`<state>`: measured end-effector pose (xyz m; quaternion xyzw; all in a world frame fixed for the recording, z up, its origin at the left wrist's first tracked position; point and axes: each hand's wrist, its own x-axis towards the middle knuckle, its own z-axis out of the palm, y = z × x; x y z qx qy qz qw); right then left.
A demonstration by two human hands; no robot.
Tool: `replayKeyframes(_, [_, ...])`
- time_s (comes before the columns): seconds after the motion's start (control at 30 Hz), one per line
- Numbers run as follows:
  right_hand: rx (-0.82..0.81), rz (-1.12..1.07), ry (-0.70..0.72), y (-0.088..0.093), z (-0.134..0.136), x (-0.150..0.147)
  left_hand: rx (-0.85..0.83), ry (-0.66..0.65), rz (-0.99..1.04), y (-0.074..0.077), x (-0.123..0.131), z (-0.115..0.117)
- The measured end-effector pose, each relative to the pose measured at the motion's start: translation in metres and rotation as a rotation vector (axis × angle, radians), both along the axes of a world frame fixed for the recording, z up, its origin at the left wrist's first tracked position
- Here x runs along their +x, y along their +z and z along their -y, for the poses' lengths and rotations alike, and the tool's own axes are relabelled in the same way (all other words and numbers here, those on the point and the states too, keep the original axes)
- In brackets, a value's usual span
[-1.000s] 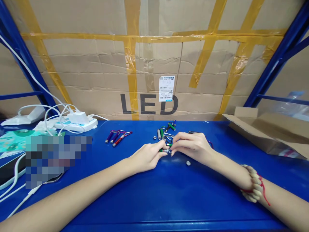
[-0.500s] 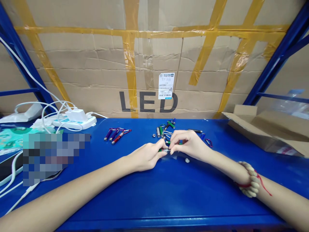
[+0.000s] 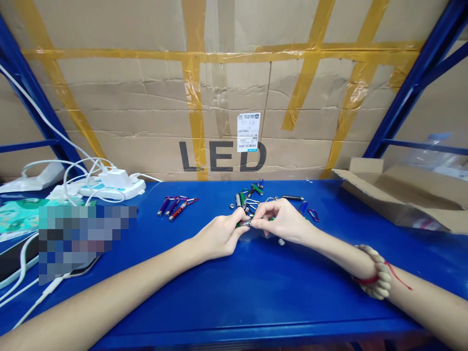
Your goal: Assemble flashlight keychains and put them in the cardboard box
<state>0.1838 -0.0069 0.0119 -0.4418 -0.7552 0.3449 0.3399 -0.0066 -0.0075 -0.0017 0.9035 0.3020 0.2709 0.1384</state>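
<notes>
Both hands meet over the middle of the blue table (image 3: 234, 292). My left hand (image 3: 219, 236) pinches the green body of a small keychain flashlight (image 3: 244, 223). My right hand (image 3: 283, 223) closes its fingertips on the silver end of the same flashlight. Just behind the hands lies a pile of several flashlight parts (image 3: 252, 195), green and silver, with key rings. A small silver cap (image 3: 281, 242) lies on the table under my right palm.
Three finished flashlights (image 3: 175, 206), purple and red, lie to the left. A white power strip (image 3: 109, 184) with cables sits at the back left. An open cardboard box (image 3: 405, 195) stands at the right. A taped cardboard wall marked LED (image 3: 223, 156) closes the back.
Both hands have lifted the green flashlight slightly off the table and drawn a little to the left. My right fingers have shifted on its silver end.
</notes>
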Motion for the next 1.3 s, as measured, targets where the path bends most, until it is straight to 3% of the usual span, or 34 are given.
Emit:
replayKeyframes(0.1, [-0.12,-0.039,-0.002,0.002,0.002,-0.002,0.006,-0.014,0.004,0.0,0.0,0.0])
replayKeyframes(0.47, [-0.166,-0.112,-0.027,0.016,0.006,-0.005,0.026,-0.02,-0.02,0.003,0.002,-0.004])
replayKeyframes(1.03, [0.021,0.026,-0.003,0.0,-0.013,0.005,-0.043,-0.041,-0.128,0.008,0.004,-0.004])
replayKeyframes(1.13, [0.196,0.095,-0.056,-0.001,-0.011,0.005,-0.016,-0.007,-0.118,0.007,0.005,-0.004])
replayKeyframes(1.3, [0.786,0.278,-0.14,0.001,-0.007,0.011,0.029,0.066,-0.102,0.004,0.007,-0.005])
